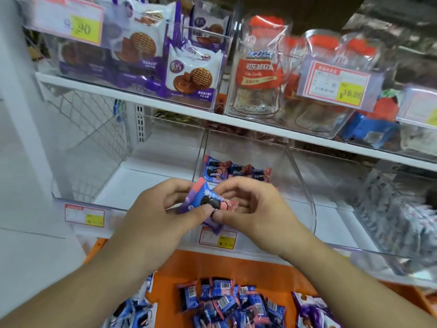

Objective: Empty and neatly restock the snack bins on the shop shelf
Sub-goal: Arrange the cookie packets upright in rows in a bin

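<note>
A pink-bordered price label (71, 22) with a yellow patch hung above the left end of the upper shelf (260, 129); a second label (335, 81) hung toward its right. Two smaller labels (84, 215) (217, 237) sat along the front edge of the lower shelf (142, 183). A wire mesh panel (89, 129) closed the left side, beside a slotted upright (140, 124).

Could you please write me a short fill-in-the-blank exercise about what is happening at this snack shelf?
1. Both hands, left hand and right hand, hold one blue and pink ____.
2. The few packets already restocked lie in the ____ clear bin of the lower shelf.
3. The loose packets below lie on an ____ surface.

Missing words: snack packet; middle; orange
</note>
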